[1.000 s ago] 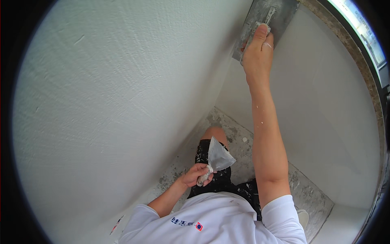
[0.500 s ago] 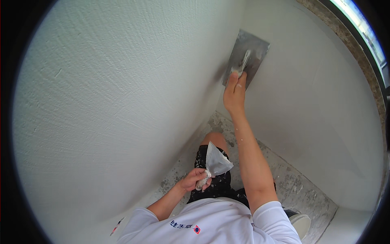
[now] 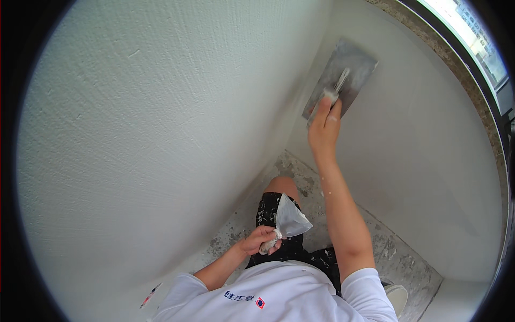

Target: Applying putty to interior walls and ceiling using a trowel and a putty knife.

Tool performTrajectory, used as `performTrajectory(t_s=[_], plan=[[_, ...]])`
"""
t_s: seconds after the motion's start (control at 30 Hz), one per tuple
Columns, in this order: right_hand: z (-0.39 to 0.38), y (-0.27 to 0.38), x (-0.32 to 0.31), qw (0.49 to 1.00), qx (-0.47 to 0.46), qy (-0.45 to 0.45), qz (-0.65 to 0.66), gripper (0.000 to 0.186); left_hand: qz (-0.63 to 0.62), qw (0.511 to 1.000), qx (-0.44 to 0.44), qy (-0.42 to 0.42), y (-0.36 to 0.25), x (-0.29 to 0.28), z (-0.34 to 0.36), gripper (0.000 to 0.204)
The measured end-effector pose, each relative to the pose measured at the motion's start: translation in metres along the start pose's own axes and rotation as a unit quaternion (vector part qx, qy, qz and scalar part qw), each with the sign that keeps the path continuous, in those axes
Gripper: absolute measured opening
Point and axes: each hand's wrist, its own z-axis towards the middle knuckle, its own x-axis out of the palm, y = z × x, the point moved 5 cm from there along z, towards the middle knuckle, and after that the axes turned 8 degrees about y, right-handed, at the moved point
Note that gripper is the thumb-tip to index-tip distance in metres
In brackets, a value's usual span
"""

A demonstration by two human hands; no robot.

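Observation:
My right hand (image 3: 324, 126) is wrapped round the handle of a rectangular steel plastering trowel (image 3: 355, 72). The trowel lies against the smooth right-hand wall (image 3: 418, 145), close to the inner corner; the frame does not show whether its whole face touches. In front of my body, my left hand (image 3: 259, 240) grips the pale, smeared handle of a putty knife (image 3: 292, 219). Its wide triangular blade points up and to the right, over my dark shorts, with some white material along one edge.
A textured white wall (image 3: 150, 123) fills the left side. Below lies a grey floor (image 3: 394, 249) with white splatter. A whitish bucket (image 3: 396, 298) stands by my right side, partly hidden by my sleeve. A window (image 3: 472, 32) with a rough sill is at the upper right.
My right hand and the trowel have shifted right along the wall, away from the corner. The left hand with the putty knife has stayed nearly in place; the view has turned slightly.

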Motion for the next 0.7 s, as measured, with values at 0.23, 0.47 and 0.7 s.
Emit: performTrajectory(t_s=[0.23,0.47,0.7], plan=[[0.052,0.052,0.004,0.997,-0.061,-0.02,-0.033,0.049,0.014,1.0,-0.004,0.009,0.003,-0.005,0.001,0.037],[0.072,0.072,0.005,0.997,-0.06,-0.025,-0.052,0.05,0.025,1.0,-0.016,0.003,-0.001,0.0,0.002,0.038],[0.03,0.012,0.009,0.995,-0.06,-0.055,-0.056,0.046,0.012,1.0,-0.012,-0.007,0.001,0.001,0.003,0.034]])
